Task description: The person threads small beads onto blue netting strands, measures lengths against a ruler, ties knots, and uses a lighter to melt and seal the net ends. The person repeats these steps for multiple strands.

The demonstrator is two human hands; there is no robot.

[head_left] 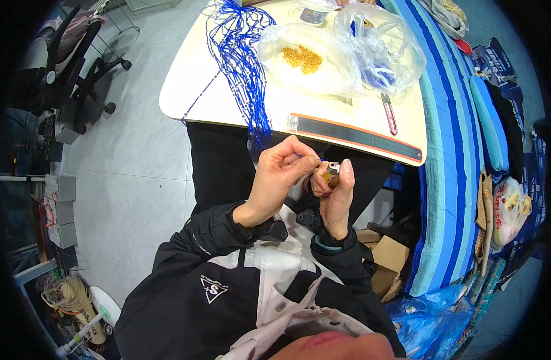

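My left hand (283, 175) pinches the end of a thin blue cord (320, 160) just past the table's near edge. Close beside it, my right hand (335, 195) is wrapped round a yellow lighter (332, 173) with a metal top, which points toward the cord. Whether a flame burns cannot be made out. A long bundle of blue beaded cords (239, 66) runs down the left part of the table and hangs over its edge by my left hand.
On the white table (185, 90) lie a clear bag with gold beads (302, 59), a second clear bag (383, 42), a black ruler with orange edges (356, 137) and a pink-handled cutting tool (389, 114). A blue striped bed (449, 144) borders the right side; an office chair (77, 66) stands left.
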